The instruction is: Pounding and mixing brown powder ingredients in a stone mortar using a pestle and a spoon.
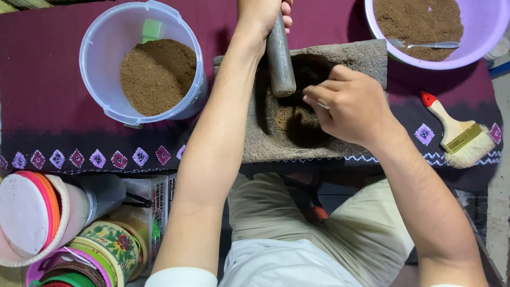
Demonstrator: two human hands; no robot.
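Two containers (pixel 106 48) hold brown powder (pixel 156 74); left hand (pixel 260 13) grips pestle (pixel 280 58), right hand (pixel 348 103) pinches shut.

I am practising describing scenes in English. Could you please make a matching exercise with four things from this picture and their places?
Things:
1. pestle
2. paintbrush
3. clear bucket
4. purple bowl

Places:
A. upper right, holding brown powder and a spoon
B. gripped by the left hand
C. left of the stone mortar
D. lying on the cloth at the right

Pairs: 1-B, 2-D, 3-C, 4-A
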